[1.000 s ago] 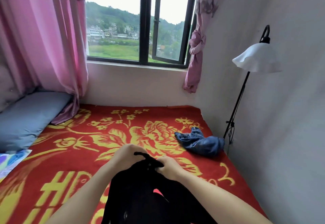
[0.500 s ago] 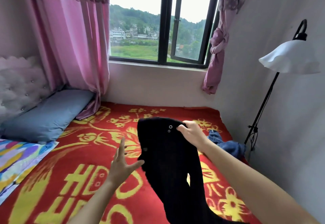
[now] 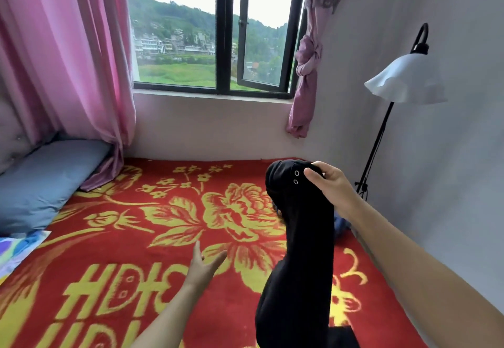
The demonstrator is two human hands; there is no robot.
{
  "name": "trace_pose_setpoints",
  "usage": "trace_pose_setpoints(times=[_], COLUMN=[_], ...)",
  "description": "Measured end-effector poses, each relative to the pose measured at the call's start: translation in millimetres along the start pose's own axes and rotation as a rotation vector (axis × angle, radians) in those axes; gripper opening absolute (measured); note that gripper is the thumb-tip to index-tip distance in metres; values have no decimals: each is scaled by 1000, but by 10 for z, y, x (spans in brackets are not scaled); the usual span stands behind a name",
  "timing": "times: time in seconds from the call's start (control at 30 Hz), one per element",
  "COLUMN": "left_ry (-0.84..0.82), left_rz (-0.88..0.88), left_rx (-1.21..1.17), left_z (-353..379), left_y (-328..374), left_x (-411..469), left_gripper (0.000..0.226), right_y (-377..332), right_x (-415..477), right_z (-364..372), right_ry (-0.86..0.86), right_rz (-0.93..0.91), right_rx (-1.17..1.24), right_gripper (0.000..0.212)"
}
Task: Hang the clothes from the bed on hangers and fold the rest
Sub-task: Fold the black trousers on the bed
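The black garment [image 3: 302, 238] is held up over the bed, at about four o'clock in the view. Its top edge is gripped by the right hand [image 3: 330, 184], with the fingers curled over the bunched cloth and the thumb laid on the near side. Two small metal eyelets [image 3: 296, 177] are seen just beside the thumb. From the grip the garment hangs down in a long narrow fold and is cut off by the bottom edge of the view.

The left hand [image 3: 203, 264] is found at six o'clock, over the red blanket [image 3: 136, 238]. Its fingers are straight and spread, and nothing is held. Whether it touches the blanket cannot be told.

A blue garment [image 3: 341, 223] is noted on the blanket at four o'clock, mostly hidden behind the right forearm and the black garment.

The blanket is patterned with yellow flowers and letters. A blue pillow [image 3: 46, 181] is laid at nine o'clock, against a padded headboard [image 3: 11, 129]. A many-coloured cloth [image 3: 16, 249] is seen at eight o'clock, at the edge of the view.

A window [image 3: 223, 33] is set at twelve o'clock, with one pane swung open. A pink curtain [image 3: 62, 61] hangs at ten o'clock and a knotted curtain [image 3: 308, 63] at one o'clock. A floor lamp [image 3: 406, 80] with a white shade stands at two o'clock by the wall.
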State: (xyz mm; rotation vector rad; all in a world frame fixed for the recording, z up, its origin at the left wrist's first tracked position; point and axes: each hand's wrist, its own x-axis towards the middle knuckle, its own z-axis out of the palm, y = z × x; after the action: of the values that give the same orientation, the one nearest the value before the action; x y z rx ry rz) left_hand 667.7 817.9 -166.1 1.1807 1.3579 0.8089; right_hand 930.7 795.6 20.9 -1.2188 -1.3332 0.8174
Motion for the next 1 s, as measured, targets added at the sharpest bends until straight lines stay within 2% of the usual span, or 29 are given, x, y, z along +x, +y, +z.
trace_pose_setpoints(times=[0.07,0.17,0.27,0.37,0.4,0.47,0.6,0.7,0.73,0.8,0.9,1.0], left_ry=[18,79,19,-248,-328,-399,-291,-216,-181,-95,-32,18], left_rz=[-106,-292,-374,-452,-450,-369,-200,-85,-28,39,32,0], left_rx=[-158,-493,-547,-650,-680,-735,-785,-744,-714,-595,-483,-480], left_z=[100,253,406,470,475,505,478,305,248,148,42,-127], left_y=[8,-13,41,140,162,206,320,358,349,319,162,-54], left_x=[46,158,181,147,135,155,164,141,136,73,-91,-173], left_gripper=[146,96,83,74,68,57,34,24,21,26,40,37], right_y=[-70,-149,-244,-336,-358,-356,-179,124,254,527,837,1065], right_x=[-65,-134,-215,-251,-260,-243,-265,-336,-364,-410,-450,-446], right_z=[-168,-359,-477,-544,-557,-603,-759,-873,-892,-877,-751,-550], right_ry=[0,-16,11,70,86,131,191,217,221,229,266,209], right_rz=[26,75,91,102,102,101,128,204,258,357,437,461], right_rx=[64,189,346,455,480,513,485,407,378,321,246,106], right_gripper=[19,24,15,60,65,60,45,13,11,15,15,29])
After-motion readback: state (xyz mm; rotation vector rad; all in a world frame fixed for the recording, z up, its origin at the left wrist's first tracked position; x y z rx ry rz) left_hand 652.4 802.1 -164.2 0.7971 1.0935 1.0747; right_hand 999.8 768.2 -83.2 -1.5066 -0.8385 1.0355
